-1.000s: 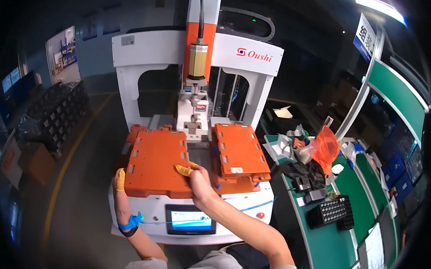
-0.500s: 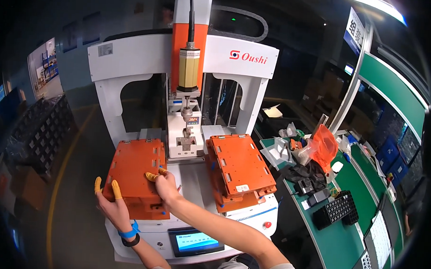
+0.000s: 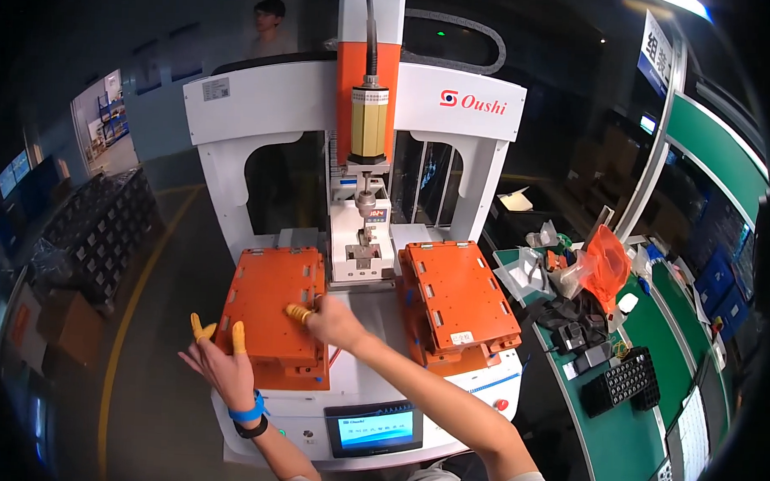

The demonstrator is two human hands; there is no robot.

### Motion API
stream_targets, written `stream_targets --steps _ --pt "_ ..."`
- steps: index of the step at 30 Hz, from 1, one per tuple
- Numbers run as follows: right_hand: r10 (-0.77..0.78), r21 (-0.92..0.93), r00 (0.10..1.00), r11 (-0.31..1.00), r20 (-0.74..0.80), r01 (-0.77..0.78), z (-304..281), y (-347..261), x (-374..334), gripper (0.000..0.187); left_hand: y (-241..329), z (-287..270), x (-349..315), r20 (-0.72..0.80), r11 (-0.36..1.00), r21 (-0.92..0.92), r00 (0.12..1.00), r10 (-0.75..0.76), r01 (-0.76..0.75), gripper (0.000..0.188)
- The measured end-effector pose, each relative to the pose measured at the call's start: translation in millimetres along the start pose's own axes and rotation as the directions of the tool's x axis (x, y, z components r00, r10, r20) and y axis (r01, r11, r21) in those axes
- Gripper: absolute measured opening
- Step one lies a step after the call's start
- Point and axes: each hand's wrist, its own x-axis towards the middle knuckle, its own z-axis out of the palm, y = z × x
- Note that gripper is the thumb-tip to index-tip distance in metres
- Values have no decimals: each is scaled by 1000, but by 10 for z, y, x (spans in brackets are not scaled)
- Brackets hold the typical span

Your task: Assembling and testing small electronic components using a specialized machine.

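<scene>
An orange fixture plate [image 3: 269,287] with slots and small holes lies on the left side of a white bench-top machine. My right hand [image 3: 335,324] is closed at its right edge, a yellow finger cot on top of the plate and other fingers partly hidden at the side. Beside the plate's front left corner, my left hand [image 3: 223,370] has its fingers spread, two of them in yellow cots. Nothing shows in it. Around the left wrist are a blue band [image 3: 248,408] and a black band.
A second orange fixture [image 3: 459,298] sits on the machine's right. Between them stands a small white unit [image 3: 359,248] under the gold screwdriver head [image 3: 369,130]. A screen [image 3: 374,431] and red button [image 3: 501,405] are in front. Black trays [image 3: 622,380] lie on the green bench.
The whole view has shifted, so the machine appears farther right. My left fingers look more spread. My right hand stays at the plate's edge. A person now shows more clearly in the background.
</scene>
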Motion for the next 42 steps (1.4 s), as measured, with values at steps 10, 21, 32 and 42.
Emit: stream_targets --steps 10,21,32,42 --pt "-617 -696 778 610 -117 379 -658 -122 -1180 33 -523 201 -1241 -181 969 -238 977 -108 63 80" --pt "-499 -847 865 437 51 302 -1851 743 -1738 85 -681 331 -2773 272 983 -170 962 -24 73 80" --pt "-461 -977 873 50 160 206 -2364 962 -1720 92 -889 257 -2785 54 969 -242 998 -34 46 47" --pt "-390 -951 899 142 201 274 -2504 304 -1626 65 448 51 -2660 92 830 -545 976 196 -115 52"
